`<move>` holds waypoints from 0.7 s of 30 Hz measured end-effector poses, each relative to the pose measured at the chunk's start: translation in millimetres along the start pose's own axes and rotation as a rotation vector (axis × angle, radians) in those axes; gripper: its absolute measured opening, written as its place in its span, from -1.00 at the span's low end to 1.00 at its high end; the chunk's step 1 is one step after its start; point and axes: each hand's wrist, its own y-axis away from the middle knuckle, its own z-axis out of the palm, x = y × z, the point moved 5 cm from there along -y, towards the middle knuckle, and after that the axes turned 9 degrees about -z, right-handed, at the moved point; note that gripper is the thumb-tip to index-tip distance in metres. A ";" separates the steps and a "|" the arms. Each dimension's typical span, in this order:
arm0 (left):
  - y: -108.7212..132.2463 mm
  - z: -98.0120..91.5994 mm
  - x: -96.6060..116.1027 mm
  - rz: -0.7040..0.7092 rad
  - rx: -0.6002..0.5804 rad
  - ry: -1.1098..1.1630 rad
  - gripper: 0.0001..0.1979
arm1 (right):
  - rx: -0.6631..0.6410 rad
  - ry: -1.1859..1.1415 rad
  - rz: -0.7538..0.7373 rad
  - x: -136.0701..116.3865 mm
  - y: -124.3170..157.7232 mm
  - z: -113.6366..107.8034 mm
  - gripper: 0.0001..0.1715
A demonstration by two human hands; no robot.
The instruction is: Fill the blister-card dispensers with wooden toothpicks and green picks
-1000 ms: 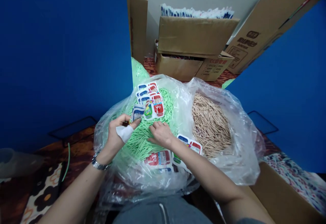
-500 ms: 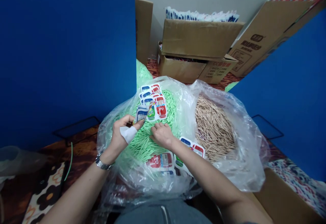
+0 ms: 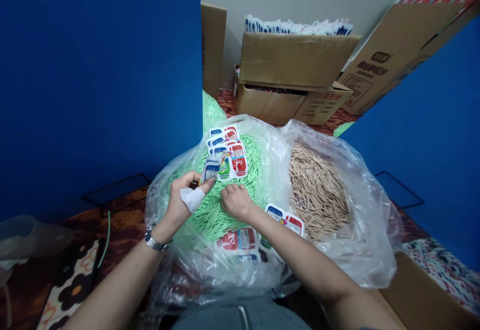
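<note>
My left hand (image 3: 183,197), with white tape or paper around the thumb base, is closed on a small printed packet (image 3: 211,168) in blue and white. It hovers over the left side of a heap of thin green sticks (image 3: 212,217) in a clear plastic bag. Against those sticks, the bent fingers of my right hand (image 3: 237,201) are bunched together; their tips are partly hidden. Just beyond both hands, several jar-shaped printed packets (image 3: 238,162) lie overlapped on the heap. Another printed packet (image 3: 240,241) rests at the near edge, and one more (image 3: 285,218) is partly behind my right forearm.
A second clear bag (image 3: 369,240) at the right holds brown sticks (image 3: 318,195). Behind stand cardboard boxes (image 3: 298,60), one filled with upright packets (image 3: 296,26). Blue panels (image 3: 101,70) rise on both sides. An open carton (image 3: 420,290) sits at the lower right.
The whole view has shifted slightly. My right hand's fingers have bunched a little among the green sticks. My left hand keeps the packet in nearly the same place.
</note>
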 end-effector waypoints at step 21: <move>-32.6 12.9 10.1 0.459 0.124 -0.304 -0.80 | 0.014 -1.660 -0.097 33.9 13.1 -24.7 -0.55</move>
